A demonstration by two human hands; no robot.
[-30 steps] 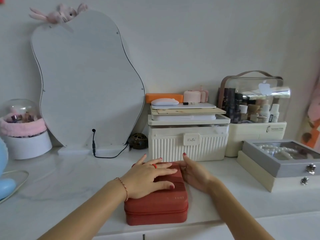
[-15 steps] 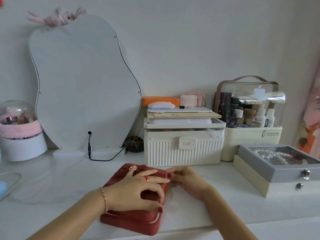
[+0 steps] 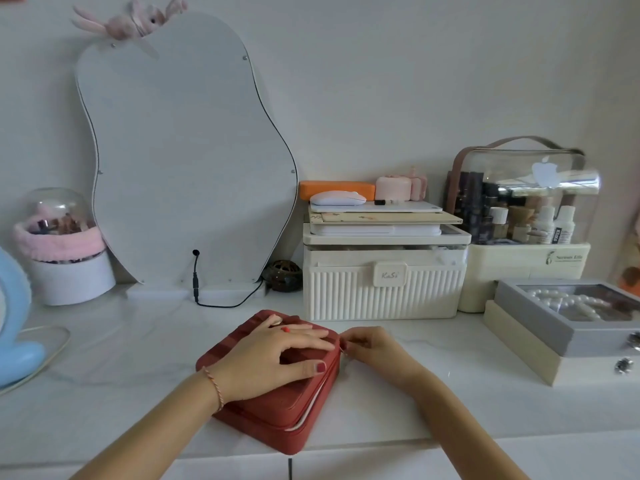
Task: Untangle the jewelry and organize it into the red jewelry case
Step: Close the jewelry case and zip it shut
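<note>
The step in hand looks like unzipping: one red jewelry case [image 3: 273,403] lies on the worktop [image 3: 121,348] at 6 o'clock, its seam already gaping along the near right edge. The left hand [image 3: 273,358] rests flat on the lid, fingers [image 3: 304,341] spread, pinning it. The right hand [image 3: 370,348], at the case's 3 o'clock corner, pinches something small, probably the zipper pull. Next, the pull likely needs drawing round the remaining edge while the lid stays held. Two hands, one case; no loose tangled jewelry shows, only pearls in one grey box [image 3: 533,320] at 3 o'clock.
</note>
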